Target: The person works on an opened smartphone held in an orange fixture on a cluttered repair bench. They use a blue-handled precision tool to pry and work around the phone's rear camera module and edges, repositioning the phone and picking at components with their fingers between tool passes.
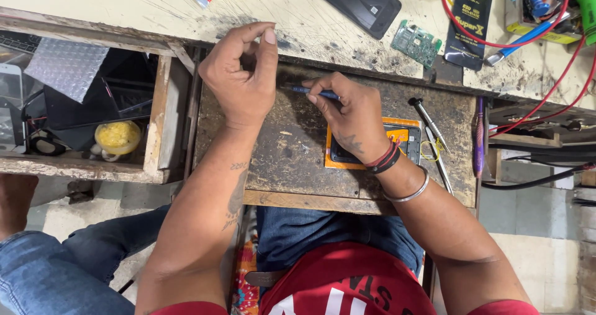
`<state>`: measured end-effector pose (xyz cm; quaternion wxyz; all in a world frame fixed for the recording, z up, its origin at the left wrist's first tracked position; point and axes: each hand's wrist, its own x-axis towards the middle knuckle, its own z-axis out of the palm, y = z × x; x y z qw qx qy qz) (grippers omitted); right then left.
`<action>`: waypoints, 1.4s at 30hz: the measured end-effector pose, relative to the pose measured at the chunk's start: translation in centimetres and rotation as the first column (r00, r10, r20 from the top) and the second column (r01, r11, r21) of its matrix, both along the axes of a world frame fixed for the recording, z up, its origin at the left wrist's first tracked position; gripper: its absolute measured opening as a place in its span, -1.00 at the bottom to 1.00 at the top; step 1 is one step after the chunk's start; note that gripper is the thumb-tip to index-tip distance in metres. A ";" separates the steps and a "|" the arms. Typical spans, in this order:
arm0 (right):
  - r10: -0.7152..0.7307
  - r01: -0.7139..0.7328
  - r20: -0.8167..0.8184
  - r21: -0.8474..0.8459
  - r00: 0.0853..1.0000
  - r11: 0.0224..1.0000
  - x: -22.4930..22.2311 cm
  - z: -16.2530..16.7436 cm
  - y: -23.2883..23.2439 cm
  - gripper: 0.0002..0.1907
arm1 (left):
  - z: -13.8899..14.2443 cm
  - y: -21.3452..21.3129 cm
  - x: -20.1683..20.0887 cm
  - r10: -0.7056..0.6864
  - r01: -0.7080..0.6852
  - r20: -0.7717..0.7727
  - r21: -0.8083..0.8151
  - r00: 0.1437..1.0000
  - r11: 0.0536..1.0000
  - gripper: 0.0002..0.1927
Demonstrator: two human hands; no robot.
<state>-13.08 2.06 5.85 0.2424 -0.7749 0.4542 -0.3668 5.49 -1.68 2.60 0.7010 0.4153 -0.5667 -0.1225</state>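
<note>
My right hand (351, 117) rests on a worn dark work board (279, 160) and grips a thin blue-handled tool (313, 91) that points left. Under its wrist lies an opened phone on an orange mat (402, 130), partly hidden by the hand. My left hand (241, 73) hovers just left of the tool tip, thumb and forefinger pinched together; nothing shows between them.
A screwdriver (427, 117), tweezers (442, 165) and a purple tool (479, 135) lie right of the phone. On the bench behind are a green circuit board (416, 42), a black panel (355, 0) and red wires (546, 91). An open drawer (155, 122) on the left holds a yellow round thing (118, 136).
</note>
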 end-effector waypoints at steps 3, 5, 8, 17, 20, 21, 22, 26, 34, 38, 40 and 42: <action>0.015 -0.015 0.011 0.012 1.000 1.000 0.2 -0.3 0.1 -0.88 | -0.2 -0.2 0.0 -0.008 0.008 -0.017 0.012 1.000 1.000 -0.92; 0.008 -0.008 0.003 -0.009 1.000 1.000 0.2 -0.5 0.1 -0.87 | -0.5 -0.4 -0.1 -0.010 0.010 -0.018 0.016 1.000 1.000 -0.92; 0.004 0.000 0.062 -0.062 0.998 0.998 -0.5 -0.6 0.3 -0.88 | -0.8 -0.7 -0.1 -0.006 0.006 0.008 0.001 1.000 1.000 -0.93; -0.180 0.073 0.474 0.236 0.862 0.969 -8.0 -1.1 2.3 -0.85 | -0.4 -0.1 -1.8 -0.379 0.369 0.278 0.087 0.883 0.925 -0.91; -0.255 0.087 0.546 0.314 0.798 0.945 -9.8 -1.6 2.3 -0.83 | 0.2 0.7 -2.3 -0.515 0.466 0.389 0.218 0.764 0.857 -0.70; -0.278 0.089 0.563 0.341 0.778 0.936 -10.1 -1.8 2.2 -0.82 | 0.3 0.9 -2.5 -0.546 0.468 0.402 0.282 0.735 0.838 -0.62; -0.278 0.082 0.571 0.346 0.772 0.935 -10.2 -2.1 2.2 -0.82 | 0.4 1.0 -2.7 -0.577 0.465 0.415 0.346 0.703 0.815 -0.54; -0.265 0.040 0.591 0.365 0.762 0.930 -10.2 -3.0 2.4 -0.81 | 0.0 1.0 -3.4 -0.609 0.442 0.433 0.429 0.665 0.788 -0.56; -0.239 -0.006 0.623 0.364 0.745 0.931 -10.1 -3.5 2.4 -0.80 | -1.7 0.6 -3.5 -0.610 0.390 0.431 0.497 0.665 0.775 -0.80; -0.232 0.003 0.613 0.350 0.755 0.937 -10.0 -3.5 2.6 -0.81 | -1.9 0.7 -3.5 -0.602 0.377 0.420 0.505 0.679 0.776 -0.79; -0.218 0.002 0.622 0.328 0.752 0.945 -9.9 -3.5 2.5 -0.81 | -1.8 0.6 -3.4 -0.606 0.357 0.430 0.529 0.669 0.770 -0.80; -0.213 -0.002 0.635 0.320 0.743 0.947 -9.8 -3.4 2.5 -0.81 | -1.8 0.6 -3.4 -0.602 0.378 0.417 0.504 0.681 0.777 -0.80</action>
